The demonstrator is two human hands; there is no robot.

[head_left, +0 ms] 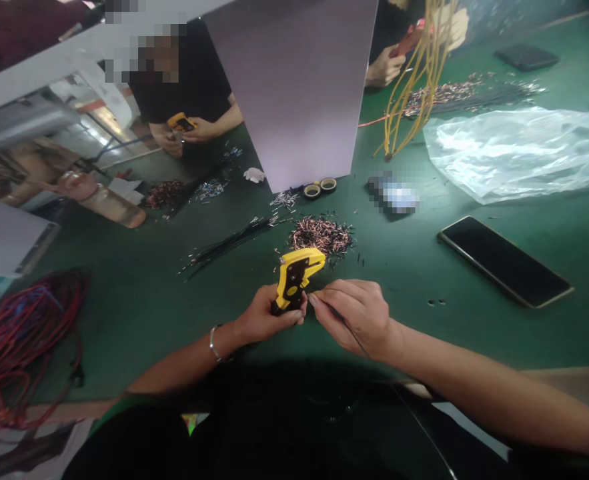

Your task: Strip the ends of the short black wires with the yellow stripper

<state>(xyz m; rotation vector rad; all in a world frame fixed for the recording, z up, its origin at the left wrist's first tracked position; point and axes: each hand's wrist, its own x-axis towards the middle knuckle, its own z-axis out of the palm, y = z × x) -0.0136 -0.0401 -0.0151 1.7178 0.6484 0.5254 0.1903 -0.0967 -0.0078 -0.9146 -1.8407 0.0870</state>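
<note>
My left hand (267, 317) is wrapped round the handles of a yellow and black wire stripper (293, 281), its head tilted up and to the right. Close beside the tool, my right hand (357, 313) pinches a thin dark wire (353, 337) between thumb and fingers. The wire trails down over my lap, and its tip is near the stripper, too small to make out clearly. Just beyond the stripper lies a pile of copper and black wire scraps (321, 235). A bundle of dark wires (234, 243) with bare ends rests to the left of it.
A phone (507, 261) and a plastic bag (521, 153) lie at the right. Two tape rolls (313, 191) sit by an upright pale panel (304, 93). Red cables (24, 353) heap at the left, near a bottle (107, 200). Co-workers' hands (199, 130) hold tools across the table.
</note>
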